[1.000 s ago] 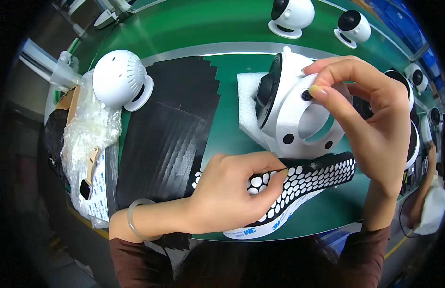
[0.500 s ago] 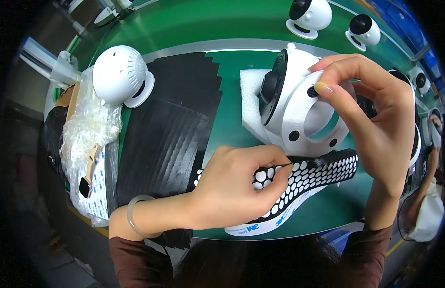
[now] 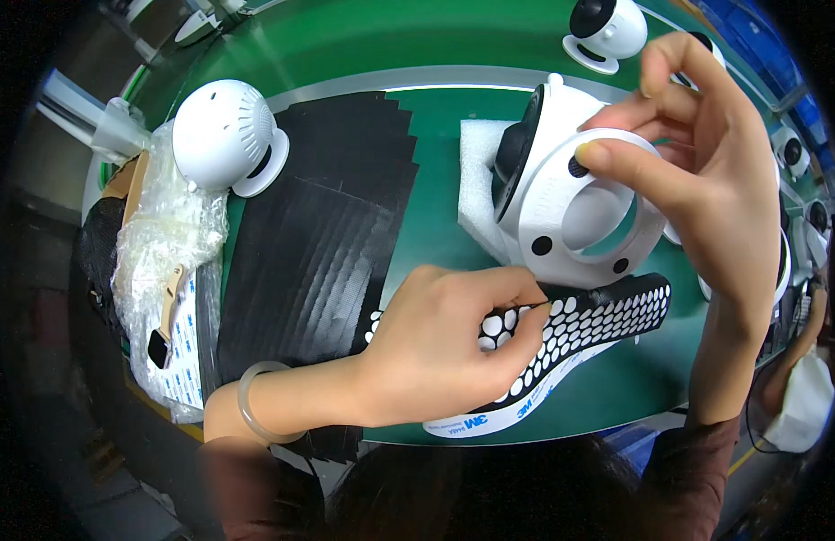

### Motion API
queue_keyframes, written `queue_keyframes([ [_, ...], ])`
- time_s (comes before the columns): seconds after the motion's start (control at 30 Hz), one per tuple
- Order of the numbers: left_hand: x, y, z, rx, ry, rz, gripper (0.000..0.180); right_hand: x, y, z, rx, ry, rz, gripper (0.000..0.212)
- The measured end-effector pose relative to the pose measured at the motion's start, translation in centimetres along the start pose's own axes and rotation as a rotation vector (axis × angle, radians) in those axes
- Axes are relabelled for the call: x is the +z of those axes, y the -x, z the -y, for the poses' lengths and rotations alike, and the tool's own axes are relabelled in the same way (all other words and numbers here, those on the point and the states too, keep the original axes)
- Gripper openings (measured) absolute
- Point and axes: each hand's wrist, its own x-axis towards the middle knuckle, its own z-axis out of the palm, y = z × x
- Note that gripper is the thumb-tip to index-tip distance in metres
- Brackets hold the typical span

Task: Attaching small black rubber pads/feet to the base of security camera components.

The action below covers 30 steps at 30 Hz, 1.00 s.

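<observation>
My left hand (image 3: 444, 347) is closed, thumb and forefinger pinching the edge of a black sheet of round adhesive pads (image 3: 606, 316); its white-printed backing curls below. Rows of white circles show along the sheet. Ahead of it, a white round camera-like device (image 3: 561, 104) lies tilted on white foam (image 3: 478, 167), its ring base (image 3: 575, 261) facing me. Three black round pads sit on the ring. My right hand (image 3: 710, 162) presses its thumb by the upper-left pad (image 3: 578, 167), with other fingers behind the ring's rim and the forefinger raised.
A similar white device (image 3: 221, 135) stands at the left beside black sheets (image 3: 323, 225). Bubble wrap (image 3: 169, 234) and a wristwatch (image 3: 167, 320) lie at the left edge. Another white device (image 3: 606, 36) stands at the back. A co-worker's arm (image 3: 796, 352) shows at far right.
My right forefinger has lifted off the upper-left pad, while the thumb stays there. The ring base has shifted slightly left in view. My left hand keeps its pinch on the sheet.
</observation>
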Motion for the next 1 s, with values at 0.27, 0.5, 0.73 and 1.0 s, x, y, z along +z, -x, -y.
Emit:
queue_keyframes([
  [0.27,-0.3,0.2,-0.9,0.13,0.119,0.066,0.009,-1.9,4.8,1.5,-0.08,0.381,-0.085,0.019],
  [0.5,0.3,0.5,0.0,0.138,0.132,0.043,0.01,0.3,8.7,-1.1,0.055,0.254,0.043,0.025],
  [0.73,0.8,1.1,-0.2,0.136,0.088,0.109,0.013,1.1,9.4,-1.4,0.07,0.084,0.002,0.015],
  [1.0,0.7,1.1,-0.7,0.14,0.065,0.032,0.005,1.9,9.6,-2.3,-0.192,0.065,-0.082,0.019],
])
